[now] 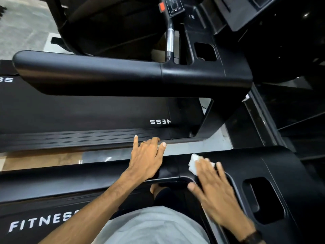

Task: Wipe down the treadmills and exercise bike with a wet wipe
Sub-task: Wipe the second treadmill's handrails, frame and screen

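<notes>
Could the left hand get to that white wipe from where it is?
Probably yes: the left hand rests on the handrail close beside the wipe, though the right hand presses it flat.

Our left hand (pixel 146 158) reaches forward, fingers spread and relaxed; our right hand (pixel 213 187) lies flat, fingers straight, pressing down.

A folded white wipe (pixel 193 164) lies flat on the near black treadmill's (pixel 246 166) console arm, beside a second black treadmill (pixel 88 74) marked in white lettering.
</notes>
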